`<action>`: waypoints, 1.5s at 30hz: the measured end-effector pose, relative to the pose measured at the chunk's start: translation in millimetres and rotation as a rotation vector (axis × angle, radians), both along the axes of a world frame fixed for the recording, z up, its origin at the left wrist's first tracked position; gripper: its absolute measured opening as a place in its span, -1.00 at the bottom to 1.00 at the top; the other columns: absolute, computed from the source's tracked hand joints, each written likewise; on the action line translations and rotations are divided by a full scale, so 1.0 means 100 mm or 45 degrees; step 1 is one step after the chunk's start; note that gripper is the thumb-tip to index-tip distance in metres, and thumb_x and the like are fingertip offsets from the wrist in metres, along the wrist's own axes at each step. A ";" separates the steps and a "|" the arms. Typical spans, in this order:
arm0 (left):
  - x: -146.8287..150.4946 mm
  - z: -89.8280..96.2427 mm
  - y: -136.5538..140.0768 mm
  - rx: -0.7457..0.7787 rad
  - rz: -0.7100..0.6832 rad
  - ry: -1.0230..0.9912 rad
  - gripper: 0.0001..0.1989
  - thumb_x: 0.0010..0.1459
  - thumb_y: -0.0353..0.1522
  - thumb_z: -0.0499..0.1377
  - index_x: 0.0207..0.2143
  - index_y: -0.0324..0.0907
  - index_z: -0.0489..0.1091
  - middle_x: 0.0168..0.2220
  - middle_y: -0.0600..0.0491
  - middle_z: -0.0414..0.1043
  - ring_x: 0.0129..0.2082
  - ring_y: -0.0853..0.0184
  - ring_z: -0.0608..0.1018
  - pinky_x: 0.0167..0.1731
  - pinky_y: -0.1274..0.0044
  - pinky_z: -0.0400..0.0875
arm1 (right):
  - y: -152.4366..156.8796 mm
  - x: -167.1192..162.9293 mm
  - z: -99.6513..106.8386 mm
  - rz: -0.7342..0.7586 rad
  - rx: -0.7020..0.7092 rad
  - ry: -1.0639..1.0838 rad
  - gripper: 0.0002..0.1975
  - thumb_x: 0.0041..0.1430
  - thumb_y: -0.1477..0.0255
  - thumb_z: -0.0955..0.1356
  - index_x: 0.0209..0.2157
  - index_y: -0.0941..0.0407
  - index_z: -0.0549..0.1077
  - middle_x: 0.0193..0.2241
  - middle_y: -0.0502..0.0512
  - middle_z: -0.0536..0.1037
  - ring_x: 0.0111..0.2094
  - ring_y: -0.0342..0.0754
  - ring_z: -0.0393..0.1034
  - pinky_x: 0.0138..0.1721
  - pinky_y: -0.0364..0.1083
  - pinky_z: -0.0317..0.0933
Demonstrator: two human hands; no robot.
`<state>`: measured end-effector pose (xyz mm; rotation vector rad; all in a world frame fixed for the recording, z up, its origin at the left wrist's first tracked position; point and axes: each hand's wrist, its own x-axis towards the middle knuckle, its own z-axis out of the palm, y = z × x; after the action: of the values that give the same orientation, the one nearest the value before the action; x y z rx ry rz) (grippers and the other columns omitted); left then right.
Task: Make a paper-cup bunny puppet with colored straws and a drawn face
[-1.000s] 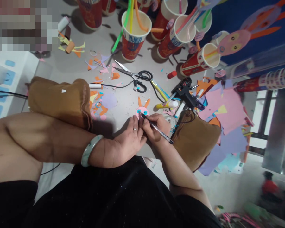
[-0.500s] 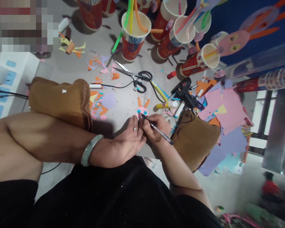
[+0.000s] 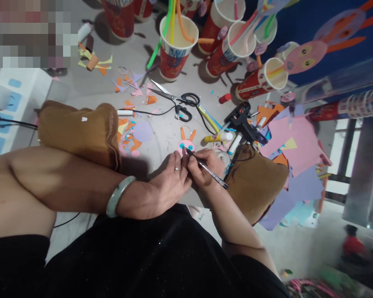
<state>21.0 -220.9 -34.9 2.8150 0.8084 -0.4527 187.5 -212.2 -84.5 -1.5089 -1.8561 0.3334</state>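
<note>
A small pink paper rabbit face [image 3: 184, 142] with two orange ears and blue eyes lies on the table. Its lower part is hidden under my fingers. My right hand [image 3: 205, 165] grips a black pen [image 3: 210, 171] with a clear barrel, its tip at the face by the left eye. My left hand [image 3: 170, 182] lies flat with fingers stretched forward, their tips at the lower edge of the face. Beyond the face rest black-handled scissors [image 3: 175, 99]. To the right are a yellow marker [image 3: 216, 137] and a black glue gun [image 3: 244, 124].
Red paper cups [image 3: 174, 58] with straws stand along the back. Brown cushions flank my arms, one on the left [image 3: 77, 128] and one on the right [image 3: 256, 182]. Colored paper sheets [image 3: 301, 140] pile at the right; scraps [image 3: 132, 142] lie left. A white power strip [image 3: 27, 87] sits far left.
The pen tip has shifted very slightly on the rabbit face, and a dark spot now shows in its left eye. Both hands stay in nearly the same place.
</note>
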 end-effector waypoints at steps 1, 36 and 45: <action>0.00 -0.01 0.00 0.021 -0.004 -0.008 -0.29 0.25 -0.11 0.22 0.37 -0.21 0.28 0.43 -0.33 0.17 0.41 -0.27 0.28 0.35 0.00 0.15 | 0.00 0.00 0.00 0.002 -0.007 0.000 -0.91 0.24 0.34 0.37 -0.33 0.02 0.38 -0.52 -0.06 0.58 -0.55 -0.11 0.47 -0.51 -0.12 0.32; 0.01 0.01 0.01 0.013 -0.012 0.021 -0.28 0.27 -0.13 0.23 0.39 -0.25 0.25 0.43 -0.35 0.16 0.40 -0.30 0.28 0.35 0.01 0.20 | -0.02 -0.02 0.05 0.013 -0.031 0.030 -0.92 0.22 0.42 0.39 -0.31 0.03 0.38 -0.48 -0.07 0.58 -0.54 -0.15 0.45 -0.49 -0.14 0.31; 0.02 0.07 0.07 -0.058 -0.046 0.046 -0.31 0.31 -0.14 0.17 0.39 -0.27 0.25 0.43 -0.37 0.16 0.40 -0.28 0.30 0.34 0.02 0.23 | -0.03 -0.02 0.04 0.024 -0.027 0.017 -0.92 0.22 0.39 0.38 -0.32 0.03 0.37 -0.49 -0.07 0.58 -0.54 -0.14 0.45 -0.51 -0.14 0.28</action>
<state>22.6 -214.0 -28.3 2.7909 0.7460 -0.5222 185.8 -214.9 -80.0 -1.5007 -1.8624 0.3721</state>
